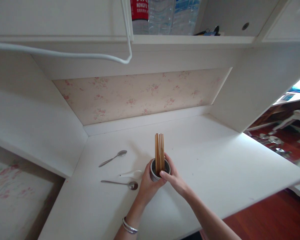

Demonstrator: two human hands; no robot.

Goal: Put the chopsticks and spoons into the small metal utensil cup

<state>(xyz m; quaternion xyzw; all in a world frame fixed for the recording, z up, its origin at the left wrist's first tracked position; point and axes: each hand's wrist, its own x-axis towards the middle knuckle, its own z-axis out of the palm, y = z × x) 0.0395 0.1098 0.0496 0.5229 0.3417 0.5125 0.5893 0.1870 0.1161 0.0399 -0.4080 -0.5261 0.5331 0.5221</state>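
Both my hands are wrapped round a grey cup point(153, 176) with a dark inside. Several wooden chopsticks point(159, 150) stand upright in it, bunched together. My left hand point(148, 185) grips the cup's left and near side, a silver bangle on its wrist. From the right, my right hand point(173, 176) holds the cup, its thumb at the rim by the chopsticks' lower part. Left of the cup lie a metal spoon point(118, 183), a white spoon point(131, 174) partly hidden by my left hand, and farther back another metal spoon point(113, 158).
The white tabletop point(215, 160) is bounded by a left panel point(35, 110) and a right panel point(262, 76). Overhead, a shelf point(195, 40) holds bottles point(161, 16). A white bent rod point(77, 55) hangs at upper left. Red flooring point(270, 216) shows beyond the right edge.
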